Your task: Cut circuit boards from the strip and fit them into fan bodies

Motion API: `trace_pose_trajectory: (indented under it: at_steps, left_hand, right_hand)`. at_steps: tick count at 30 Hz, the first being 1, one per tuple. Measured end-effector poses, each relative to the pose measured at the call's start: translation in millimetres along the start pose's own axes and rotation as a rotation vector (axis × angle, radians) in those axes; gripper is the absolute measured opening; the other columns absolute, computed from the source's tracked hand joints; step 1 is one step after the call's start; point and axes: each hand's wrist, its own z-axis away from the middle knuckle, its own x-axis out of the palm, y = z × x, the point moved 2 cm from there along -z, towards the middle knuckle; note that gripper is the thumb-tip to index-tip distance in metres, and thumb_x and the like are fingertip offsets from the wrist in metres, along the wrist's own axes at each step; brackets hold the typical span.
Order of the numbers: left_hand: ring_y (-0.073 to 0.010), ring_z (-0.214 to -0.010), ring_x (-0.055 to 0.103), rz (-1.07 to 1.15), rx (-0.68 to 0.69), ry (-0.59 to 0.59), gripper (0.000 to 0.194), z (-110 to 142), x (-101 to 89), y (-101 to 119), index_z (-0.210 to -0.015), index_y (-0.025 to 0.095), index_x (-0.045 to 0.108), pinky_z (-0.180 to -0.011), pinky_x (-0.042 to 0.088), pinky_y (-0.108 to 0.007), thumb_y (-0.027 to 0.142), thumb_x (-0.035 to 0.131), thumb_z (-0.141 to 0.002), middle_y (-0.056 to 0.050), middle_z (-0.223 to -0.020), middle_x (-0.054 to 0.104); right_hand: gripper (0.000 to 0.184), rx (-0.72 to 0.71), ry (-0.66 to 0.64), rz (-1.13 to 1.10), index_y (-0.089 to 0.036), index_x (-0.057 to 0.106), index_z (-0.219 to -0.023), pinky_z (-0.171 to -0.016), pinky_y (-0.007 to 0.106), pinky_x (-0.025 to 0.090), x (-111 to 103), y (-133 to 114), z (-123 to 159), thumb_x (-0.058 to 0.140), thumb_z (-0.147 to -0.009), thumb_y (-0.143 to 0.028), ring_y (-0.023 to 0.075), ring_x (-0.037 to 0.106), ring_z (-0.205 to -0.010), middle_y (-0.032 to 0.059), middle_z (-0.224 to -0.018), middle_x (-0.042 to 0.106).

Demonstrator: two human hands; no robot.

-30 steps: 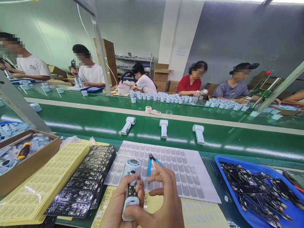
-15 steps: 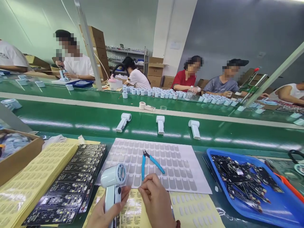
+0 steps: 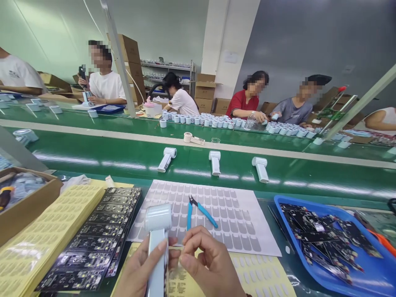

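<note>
My left hand grips the handle of a pale blue handheld fan body, held upright with its round head turned sideways. My right hand is curled right beside the handle, thumb and fingertips pinched against its side; what they pinch is too small to make out. Both hands hover over a yellow sticker sheet. Blue-handled cutters lie just beyond on a white sheet of grey pads.
A stack of black circuit panels and yellow label sheets lie left, beside a cardboard box. A blue tray of black boards sits right. Three fan bodies lie on the green conveyor. Several people work opposite.
The fan body has been turned, first showing its open handle with a board, then its grille, now its side. My right hand moved in against the handle. The view shifted slightly.
</note>
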Motion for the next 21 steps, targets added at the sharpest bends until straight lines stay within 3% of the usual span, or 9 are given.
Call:
trace_pose_trajectory:
  at_steps: [3, 6, 10, 14, 16, 18, 21]
  left_hand:
    - [-0.0298, -0.090, 0.073, 0.139, -0.060, -0.018, 0.050, 2.1, 11.8, 10.5, -0.101, 0.015, 0.075, -0.071, 0.059, -0.031, 0.051, 0.082, -0.067, -0.009, -0.092, 0.079]
    - [-0.0295, -0.100, 0.071, 0.259, -0.052, -0.029, 0.043, -0.3, 19.4, 16.7, -0.104, 0.017, 0.075, -0.080, 0.060, -0.032, 0.045, 0.081, -0.071, -0.006, -0.098, 0.078]
    - [-0.0273, -0.106, 0.070, 0.232, 0.012, 0.060, 0.035, -0.9, 24.8, 22.0, -0.106, 0.020, 0.076, -0.080, 0.060, -0.028, 0.037, 0.078, -0.076, -0.004, -0.102, 0.078]
    - [-0.0217, -0.110, 0.068, 0.217, -0.008, 0.135, 0.022, -0.2, 30.5, 27.3, -0.102, 0.022, 0.077, -0.076, 0.059, -0.020, 0.033, 0.071, -0.084, -0.002, -0.101, 0.079]
    - [-0.0176, -0.111, 0.067, 0.225, 0.005, 0.168, 0.017, -1.1, 32.4, 29.9, -0.100, 0.022, 0.077, -0.076, 0.057, -0.015, 0.028, 0.068, -0.087, -0.001, -0.100, 0.078]
    - [-0.0163, -0.109, 0.068, 0.221, -0.002, 0.169, 0.016, -2.5, 33.4, 30.5, -0.099, 0.020, 0.076, -0.075, 0.057, -0.015, 0.024, 0.066, -0.088, -0.001, -0.099, 0.078]
    - [-0.0210, -0.101, 0.071, 0.213, -0.089, 0.070, 0.016, -3.9, 33.8, 29.7, -0.099, 0.017, 0.076, -0.076, 0.060, -0.023, 0.020, 0.068, -0.086, -0.005, -0.096, 0.078]
  right_hand:
    - [0.012, 0.038, -0.080, 0.027, -0.020, 0.068, -0.071, -0.053, 0.024, 0.035, 12.0, -12.3, -3.1, 0.076, -0.075, -0.028, 0.0114, 0.050, -0.067, 0.0018, -0.091, 0.057]
    - [0.008, 0.061, -0.088, 0.115, -0.020, 0.066, -0.069, -0.066, 0.025, 0.042, 17.8, -22.7, -7.6, 0.071, -0.074, -0.017, 0.0104, 0.050, -0.068, -0.0004, -0.090, 0.054]
    - [0.011, 0.069, -0.101, 0.162, -0.020, 0.063, -0.070, -0.066, 0.025, 0.042, 20.3, -27.7, -12.6, 0.068, -0.074, -0.011, 0.0101, 0.049, -0.068, -0.0011, -0.092, 0.052]
    - [0.015, 0.021, -0.070, 0.273, -0.020, 0.063, -0.069, -0.061, 0.023, 0.041, 21.2, -20.4, -16.7, 0.070, -0.073, -0.007, 0.0099, 0.049, -0.067, -0.0012, -0.090, 0.053]
    - [0.018, -0.069, -0.034, 0.370, -0.020, 0.063, -0.070, -0.060, 0.023, 0.041, 22.1, -14.9, -18.0, 0.069, -0.073, -0.004, 0.0096, 0.051, -0.065, -0.0012, -0.090, 0.055]
    - [0.017, -0.264, -0.003, 0.495, -0.021, 0.063, -0.074, -0.059, 0.024, 0.042, 23.9, -11.6, -17.4, 0.066, -0.077, -0.004, 0.0102, 0.054, -0.065, -0.0004, -0.090, 0.057]
    - [0.013, -0.576, 0.092, 0.518, -0.022, 0.064, -0.083, -0.059, 0.025, 0.045, 22.9, -13.7, -13.3, 0.060, -0.085, -0.009, 0.0123, 0.059, -0.069, 0.0015, -0.091, 0.058]
